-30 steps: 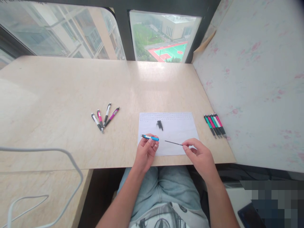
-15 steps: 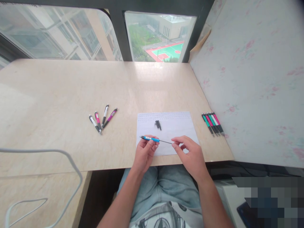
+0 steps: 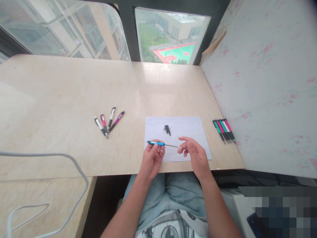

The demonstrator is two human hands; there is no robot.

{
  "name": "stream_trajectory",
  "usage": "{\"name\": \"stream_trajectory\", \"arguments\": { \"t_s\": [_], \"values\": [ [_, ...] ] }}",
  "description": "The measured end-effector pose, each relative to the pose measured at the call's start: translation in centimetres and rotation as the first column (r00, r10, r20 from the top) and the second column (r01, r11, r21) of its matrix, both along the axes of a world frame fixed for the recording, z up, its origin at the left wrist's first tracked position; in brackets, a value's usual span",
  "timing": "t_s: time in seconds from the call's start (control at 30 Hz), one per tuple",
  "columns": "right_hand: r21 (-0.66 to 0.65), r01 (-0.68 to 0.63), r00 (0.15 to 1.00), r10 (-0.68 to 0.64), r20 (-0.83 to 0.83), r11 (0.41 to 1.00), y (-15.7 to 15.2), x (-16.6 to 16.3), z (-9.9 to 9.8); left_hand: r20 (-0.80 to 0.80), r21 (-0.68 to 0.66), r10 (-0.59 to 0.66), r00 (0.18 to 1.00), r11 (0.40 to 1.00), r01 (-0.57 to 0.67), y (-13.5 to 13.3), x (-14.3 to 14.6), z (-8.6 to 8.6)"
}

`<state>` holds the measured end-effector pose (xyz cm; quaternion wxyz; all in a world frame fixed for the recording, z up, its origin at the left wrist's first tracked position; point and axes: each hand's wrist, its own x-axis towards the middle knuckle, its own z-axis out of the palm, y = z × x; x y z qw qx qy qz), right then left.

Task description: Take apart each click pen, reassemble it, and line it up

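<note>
My left hand is closed around the blue barrel of a ballpoint pen, held level above the paper. A thin dark refill sticks out of the barrel's right end. My right hand has its fingers apart, with the fingertips close by the refill's tip; whether one touches it I cannot tell. Just beyond the pen, small black pen parts lie on a white sheet of paper with lines of writing along its top.
Several pens lie fanned out on the table at left. A row of several green, pink and white pens lies at right, near the flowered wall. A grey cable loops across the lower left.
My right hand has loosened its pinch at the refill's tip and its fingers have spread. The left hand still holds the pen. The view has shifted slightly.
</note>
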<state>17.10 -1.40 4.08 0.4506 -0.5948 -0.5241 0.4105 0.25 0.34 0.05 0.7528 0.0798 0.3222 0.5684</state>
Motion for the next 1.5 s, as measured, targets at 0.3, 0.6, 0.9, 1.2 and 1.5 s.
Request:
{"name": "stream_trajectory", "arguments": {
  "t_s": [0.3, 0.6, 0.9, 1.2, 1.5],
  "values": [
    [0.027, -0.097, 0.786, 0.060, 0.615, 0.995, 6.2, 0.1, -4.1, 0.054, -0.013, -0.022, 0.998, 1.000, 0.023, 0.0, 0.0, -0.2],
    [-0.017, -0.194, 0.750, 0.159, 0.641, 0.981, 9.0, -0.4, -3.8, 0.049, -0.005, -0.046, 0.998, 0.999, 0.046, -0.1, 0.1, 0.2],
    [-0.025, -0.178, 0.738, 0.151, 0.657, 0.984, 8.6, -0.7, -4.3, 0.028, 0.000, -0.069, 0.997, 0.998, 0.069, -0.1, 0.1, 0.0],
    [-0.001, -0.044, 0.915, 0.041, 0.402, 0.999, 6.2, 0.4, -3.9, -0.007, 0.011, -0.063, 0.998, 0.998, 0.064, -0.1, 0.2, 0.0],
    [-0.107, 0.049, 0.998, -0.044, 0.048, 0.993, 0.6, 2.6, -1.1, -0.026, 0.018, -0.047, 0.999, 0.999, 0.048, 0.0, 0.3, -0.1]
  ]
}}
